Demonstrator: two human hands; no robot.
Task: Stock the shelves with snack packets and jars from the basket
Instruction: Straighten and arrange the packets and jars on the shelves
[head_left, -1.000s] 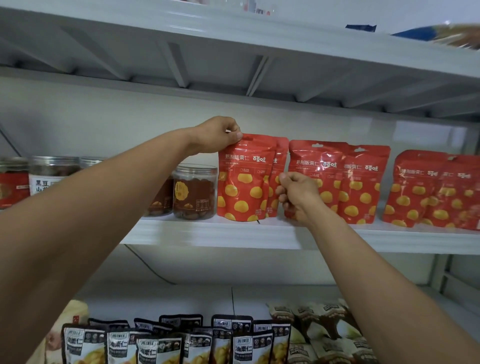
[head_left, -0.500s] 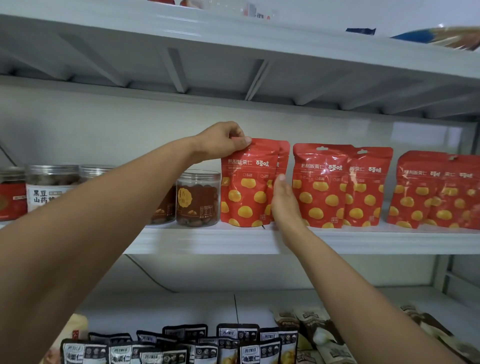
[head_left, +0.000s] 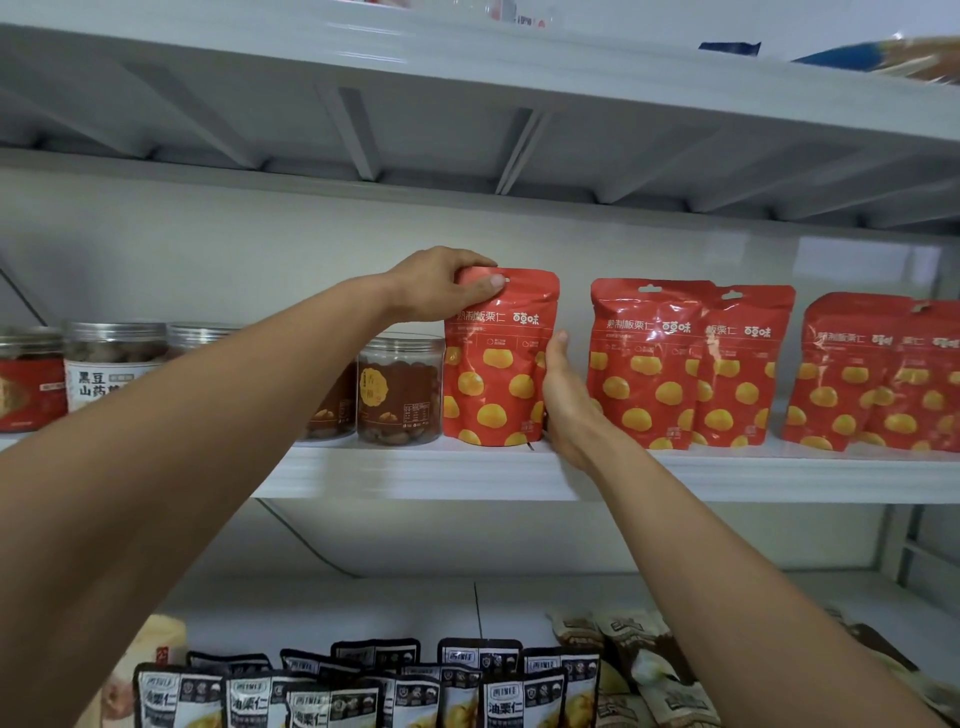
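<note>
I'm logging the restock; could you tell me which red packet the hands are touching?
The leftmost red packet, beside the brown jar; only it is handled: the left hand grips its top corner, the right hand rests against its right edge.

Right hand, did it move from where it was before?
Yes. The right hand moved left, toward the brown jar; its fingers now lie flat against the right edge of the red packet that the left hand pinches.
</note>
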